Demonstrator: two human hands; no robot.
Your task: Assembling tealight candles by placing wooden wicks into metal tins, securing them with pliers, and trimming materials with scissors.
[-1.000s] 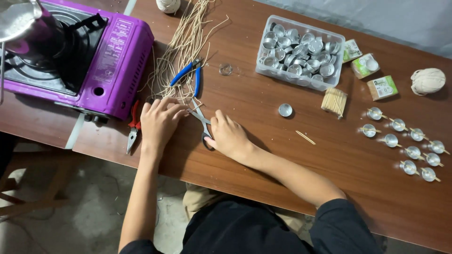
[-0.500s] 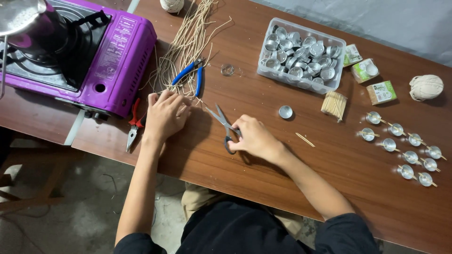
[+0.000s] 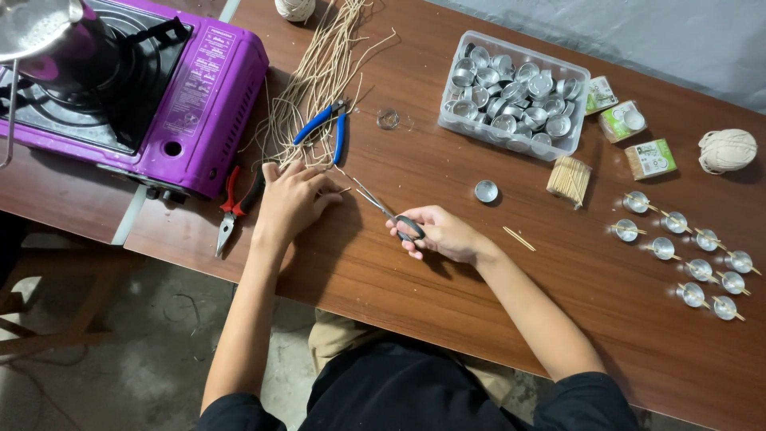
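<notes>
My right hand (image 3: 444, 234) grips the dark handles of a pair of scissors (image 3: 381, 207), whose blades point up-left toward my left hand. My left hand (image 3: 292, 199) rests palm-down on the brown table (image 3: 415, 319), its fingers on the near ends of a bundle of pale waxed strings (image 3: 319, 76). Just beyond my left fingers lie blue-handled pliers (image 3: 325, 129) on the strings. Red-and-black pliers (image 3: 236, 203) lie right beside my left hand, on its left.
A purple gas stove (image 3: 136, 88) with a metal pot (image 3: 48, 36) fills the left. A clear tub of metal cups (image 3: 515, 92), a stick bundle (image 3: 569, 179), one loose cup (image 3: 486, 191), small boxes (image 3: 622, 120), a twine ball (image 3: 726, 149) and several wicked cups (image 3: 690, 251) sit right.
My right hand has picked up the scissors and slid right, away from the left hand. The left hand has stayed on the string ends.
</notes>
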